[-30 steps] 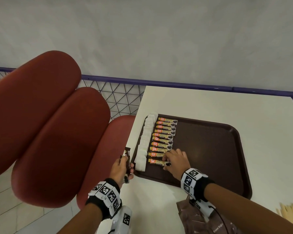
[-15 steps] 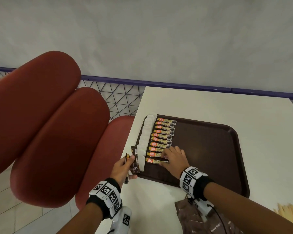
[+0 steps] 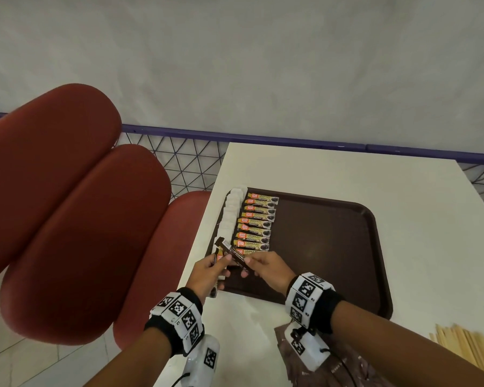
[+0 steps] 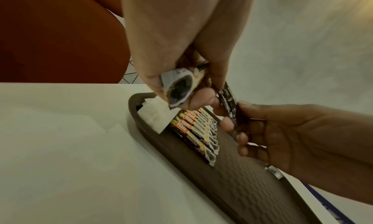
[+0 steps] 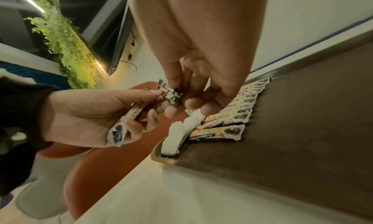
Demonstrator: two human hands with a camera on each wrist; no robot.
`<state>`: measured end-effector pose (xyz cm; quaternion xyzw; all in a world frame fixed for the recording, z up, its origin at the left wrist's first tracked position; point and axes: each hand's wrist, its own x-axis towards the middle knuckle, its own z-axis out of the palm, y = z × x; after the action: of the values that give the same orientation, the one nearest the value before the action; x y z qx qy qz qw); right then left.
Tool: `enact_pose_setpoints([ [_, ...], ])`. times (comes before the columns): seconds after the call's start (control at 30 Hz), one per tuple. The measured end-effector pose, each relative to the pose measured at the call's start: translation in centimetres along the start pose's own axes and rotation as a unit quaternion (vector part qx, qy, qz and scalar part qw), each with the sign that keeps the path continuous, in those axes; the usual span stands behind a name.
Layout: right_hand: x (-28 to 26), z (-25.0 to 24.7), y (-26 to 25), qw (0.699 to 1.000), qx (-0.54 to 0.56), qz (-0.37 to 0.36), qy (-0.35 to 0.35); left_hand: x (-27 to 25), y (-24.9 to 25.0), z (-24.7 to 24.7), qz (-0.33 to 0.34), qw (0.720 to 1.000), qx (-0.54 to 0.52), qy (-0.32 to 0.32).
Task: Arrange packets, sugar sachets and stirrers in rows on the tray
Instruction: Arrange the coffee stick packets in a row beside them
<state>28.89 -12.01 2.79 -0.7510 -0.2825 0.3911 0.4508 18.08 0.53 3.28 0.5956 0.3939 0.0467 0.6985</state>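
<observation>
A brown tray (image 3: 333,247) lies on the white table. Along its left edge runs a row of white sugar sachets (image 3: 231,213), and beside it a row of several coffee granule packets (image 3: 256,224). My left hand (image 3: 221,261) hovers over the tray's near left corner and grips a small bunch of the same packets (image 5: 133,114). My right hand (image 3: 246,268) meets it there and pinches one dark packet (image 3: 232,251) that sticks up from the bunch. That packet (image 5: 171,95) is held between thumb and fingers. Wooden stirrers (image 3: 470,347) lie at the table's near right.
Red padded chair backs (image 3: 81,219) stand close on the left of the table. A brown paper bag (image 3: 319,367) lies under my right wrist at the near edge. A purple rail with wire mesh (image 3: 179,160) runs behind the table.
My right hand has left the packet row on the tray and come to the left hand, taking hold of one packet. The left hand has moved right, over the tray's corner.
</observation>
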Motion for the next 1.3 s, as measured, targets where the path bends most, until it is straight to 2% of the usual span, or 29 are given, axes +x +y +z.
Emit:
enact_pose_setpoints([
  [0.2, -0.1, -0.8, 0.2, 0.993, -0.066, -0.034, 0.097, 0.6, -0.2, -1.1, -0.023, 0.995, -0.077, 0.066],
  [0.33, -0.4, -0.7, 0.3, 0.989, -0.083, -0.046, 0.117, 0.7, -0.2, -1.3, -0.028, 0.994, -0.085, 0.061],
  [0.47, -0.3, -0.4, 0.6, 0.983, -0.127, -0.044, 0.122, 0.4, -0.3, -1.2, -0.001, 0.997, -0.046, 0.062],
  [0.6, -0.3, -0.7, 0.9, 0.952, -0.266, -0.088, 0.126, 0.6, -0.6, -1.4, -0.011, 0.996, -0.041, 0.074],
  [0.7, -0.4, -1.6, 1.2, 0.938, -0.298, -0.078, 0.159, 0.7, -0.6, -1.8, -0.022, 0.992, -0.093, 0.082],
  [0.8, -1.0, -2.2, 2.3, 0.936, -0.319, -0.049, 0.14, 0.7, -0.7, -2.1, -0.01, 0.986, -0.134, 0.1],
  [0.97, -1.6, -1.2, 3.4, 0.913, -0.397, -0.035, 0.083, 0.6, -0.5, -2.4, -0.003, 0.99, -0.079, 0.116],
  [1.13, -0.9, 0.1, 3.4, 0.905, -0.417, -0.03, 0.077, 1.0, -1.0, -3.1, 0.004, 0.99, -0.027, 0.137],
  [1.3, -0.2, 0.6, 3.5, 0.897, -0.433, -0.028, 0.076, 1.2, -1.2, -3.3, 0.001, 0.989, -0.059, 0.135],
])
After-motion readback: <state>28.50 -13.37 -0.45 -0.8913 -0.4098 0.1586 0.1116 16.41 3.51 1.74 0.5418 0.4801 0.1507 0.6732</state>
